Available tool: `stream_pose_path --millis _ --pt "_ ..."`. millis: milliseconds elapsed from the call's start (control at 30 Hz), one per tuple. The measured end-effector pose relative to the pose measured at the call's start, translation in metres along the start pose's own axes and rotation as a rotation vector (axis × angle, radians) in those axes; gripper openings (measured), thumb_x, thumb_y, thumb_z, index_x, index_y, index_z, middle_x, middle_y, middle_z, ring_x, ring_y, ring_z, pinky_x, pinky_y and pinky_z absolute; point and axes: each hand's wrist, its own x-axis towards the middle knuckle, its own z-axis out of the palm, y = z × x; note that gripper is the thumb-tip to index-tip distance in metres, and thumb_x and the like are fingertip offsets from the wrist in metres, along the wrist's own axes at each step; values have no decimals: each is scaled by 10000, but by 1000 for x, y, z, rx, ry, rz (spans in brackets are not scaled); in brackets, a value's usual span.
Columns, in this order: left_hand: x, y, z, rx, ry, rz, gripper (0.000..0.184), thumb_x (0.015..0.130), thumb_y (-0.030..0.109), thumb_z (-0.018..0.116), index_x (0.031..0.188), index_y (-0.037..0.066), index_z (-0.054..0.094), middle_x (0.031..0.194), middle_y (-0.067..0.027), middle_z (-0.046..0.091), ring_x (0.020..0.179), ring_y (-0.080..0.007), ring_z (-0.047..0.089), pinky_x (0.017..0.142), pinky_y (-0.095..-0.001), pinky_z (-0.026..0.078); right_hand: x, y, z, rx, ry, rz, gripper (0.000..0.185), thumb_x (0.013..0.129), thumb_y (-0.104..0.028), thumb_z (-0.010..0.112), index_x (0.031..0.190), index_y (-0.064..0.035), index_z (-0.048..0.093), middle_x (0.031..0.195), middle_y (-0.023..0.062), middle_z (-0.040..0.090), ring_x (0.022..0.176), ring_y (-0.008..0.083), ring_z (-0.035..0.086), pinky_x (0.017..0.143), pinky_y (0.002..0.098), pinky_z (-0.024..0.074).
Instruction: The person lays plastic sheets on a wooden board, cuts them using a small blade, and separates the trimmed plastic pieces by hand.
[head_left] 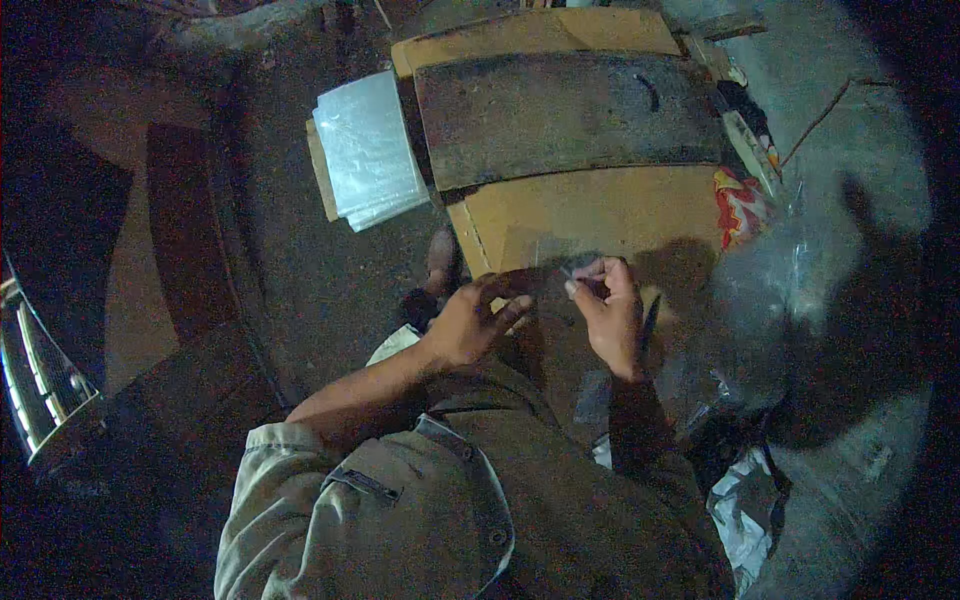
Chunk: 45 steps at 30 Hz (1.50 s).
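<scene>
In front of my body, over the near edge of a cardboard-covered surface (590, 205), my two hands are close together. My right hand (612, 315) pinches with thumb and forefinger at a thin, see-through piece, which looks like clear plastic (540, 248). My left hand (468, 325) is bent, with its fingers reaching in shadow to the near side of the same piece and its thumb lower down. The exact grip of the left fingers is dim. A dark, worn board (565, 115) lies across the cardboard just beyond.
A stack of shiny plastic sheets (370, 150) lies to the left of the board. At the right edge are a red and yellow patterned packet (740, 208) and a thin stick (820, 125). Crumpled white plastic (742, 520) lies low at my right. A foot (440, 260) shows below.
</scene>
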Motion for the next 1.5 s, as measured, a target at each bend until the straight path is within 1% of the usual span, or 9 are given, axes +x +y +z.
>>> stream_pose_path --millis 67,233,367,533,700,1033,1200,1433,1500 --pt "7 4 5 -509 -41 -171 488 880 335 600 1230 8 505 1131 -165 595 999 -188 577 875 -338 443 -5 -16 2 180 34 -25 384 760 50 632 1079 -50 442 931 37 557 831 125 562 757 269 440" --pt "14 11 6 -581 -77 -55 285 891 200 598 1081 -11 569 956 -81 626 917 -137 573 818 -291 457 -16 -40 4 125 -52 -22 453 723 90 638 1101 -45 428 941 46 540 875 126 548 745 258 437" --pt "13 7 4 -841 -15 -15 129 890 88 585 975 -9 582 905 -33 619 866 -104 565 795 -267 453 -19 -57 8 334 -99 -88 606 710 18 692 1217 -56 370 954 65 502 912 158 522 802 295 426" --pt "7 28 -16 -936 113 -18 176 887 98 589 1031 -3 595 946 -44 626 834 -119 577 750 -261 456 -21 -63 5 599 -20 23 598 747 -70 716 1244 -38 385 938 49 557 880 134 545 790 276 441" --pt "0 34 -24 -945 101 -31 193 879 92 600 1048 -2 597 943 -43 626 823 -120 576 755 -268 460 -20 -76 5 647 -15 174 480 759 -42 692 1186 -43 474 939 47 595 890 120 557 796 276 466" --pt "6 25 -20 -844 135 35 146 878 113 611 952 -11 630 848 -39 628 754 -98 559 702 -265 470 -15 -63 8 392 -144 1 386 793 -78 673 1139 -33 509 965 36 600 880 103 554 772 258 456" --pt "12 30 -22 -744 122 -5 154 889 135 600 904 -16 624 801 -33 623 729 -92 557 682 -258 472 -16 -61 17 447 -65 84 179 842 -112 642 978 -10 587 918 20 604 792 89 560 696 240 469" --pt "24 21 -21 -804 233 -39 170 897 142 591 903 -27 607 778 -33 607 707 -88 555 629 -250 482 -7 -64 13 546 -118 167 168 864 -134 624 966 -6 587 866 25 606 725 92 560 656 247 473" --pt "27 17 -21 -781 217 -56 124 903 94 562 922 -24 594 861 -72 612 737 -132 594 653 -293 514 -4 -62 14 544 -85 142 149 867 -122 614 970 -18 587 869 20 601 680 74 556 634 225 470"
